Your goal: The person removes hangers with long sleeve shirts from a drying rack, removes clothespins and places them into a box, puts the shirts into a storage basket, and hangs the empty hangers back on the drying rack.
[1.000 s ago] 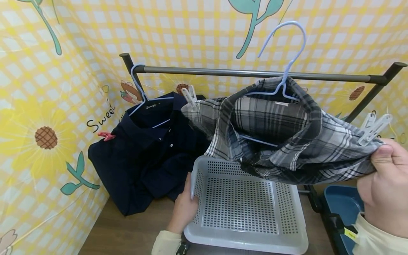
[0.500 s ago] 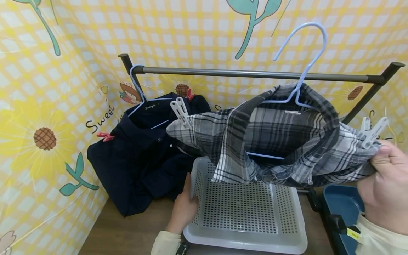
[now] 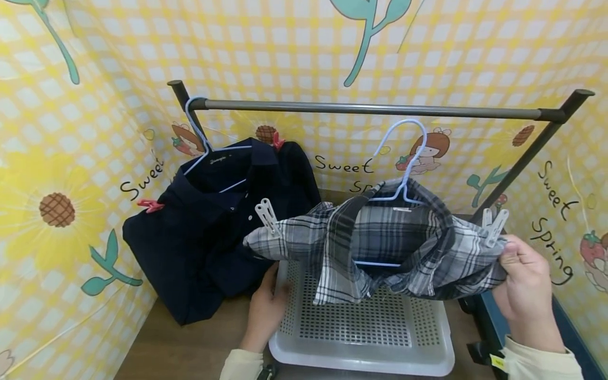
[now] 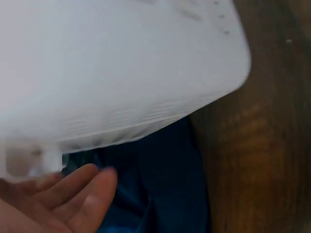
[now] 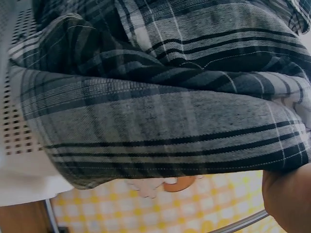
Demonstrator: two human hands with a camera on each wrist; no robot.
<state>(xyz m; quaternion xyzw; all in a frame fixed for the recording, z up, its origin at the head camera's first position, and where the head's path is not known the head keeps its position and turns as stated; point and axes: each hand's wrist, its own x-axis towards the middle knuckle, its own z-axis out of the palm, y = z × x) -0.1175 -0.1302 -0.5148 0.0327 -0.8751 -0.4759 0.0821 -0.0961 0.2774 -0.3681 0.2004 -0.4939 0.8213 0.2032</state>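
My right hand point(image 3: 526, 290) pinches the shoulder end of a grey plaid shirt point(image 3: 399, 240), beside a white clothespin point(image 3: 496, 228). A blue hanger point(image 3: 412, 153) sits inside its collar, its hook free below the rod. Another white clothespin point(image 3: 268, 217) clips the left shoulder. Cloth of the plaid shirt point(image 5: 146, 121) fills most of the right wrist view. The shirt hangs over a grey perforated basket point(image 3: 363, 359), hiding its back part. My left hand point(image 3: 266, 311) is at the basket's left rim; in the left wrist view its fingers point(image 4: 95, 196) are loosely extended, just apart from the wall.
A navy shirt point(image 3: 204, 237) with red clothespins point(image 3: 151, 205) hangs at the left end of the metal rod point(image 3: 332, 107). A blue bin point(image 3: 570, 327) stands at the right. A patterned yellow cloth wall point(image 3: 285, 53) surrounds the rack.
The plaid shirt and its hanger shifted right, then came down and left over the basket in my right hand. My left hand's fingers have loosened from the basket rim.
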